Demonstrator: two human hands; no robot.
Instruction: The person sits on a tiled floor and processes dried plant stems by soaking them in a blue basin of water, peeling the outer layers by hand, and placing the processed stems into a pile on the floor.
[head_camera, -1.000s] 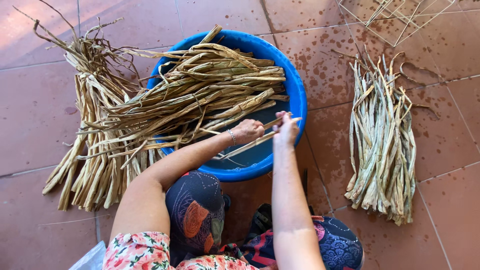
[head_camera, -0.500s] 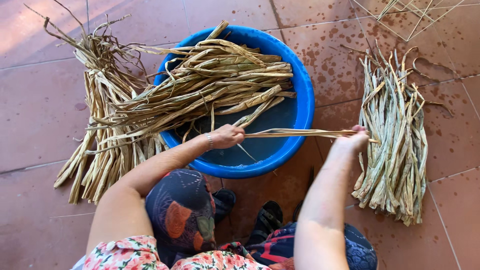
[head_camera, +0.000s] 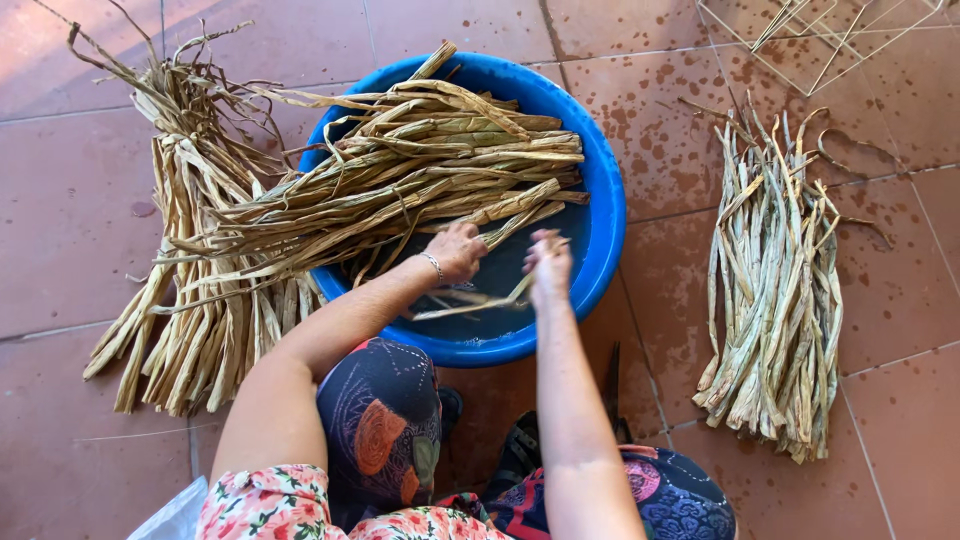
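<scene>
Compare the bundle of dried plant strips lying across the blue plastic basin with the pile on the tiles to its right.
The brown dried strips across the basin lie crosswise on the blue plastic basin; the greenish strip pile on the tiles runs lengthwise on the floor. The first looks tangled, the second neater. Both are long, flat plant strips.
</scene>
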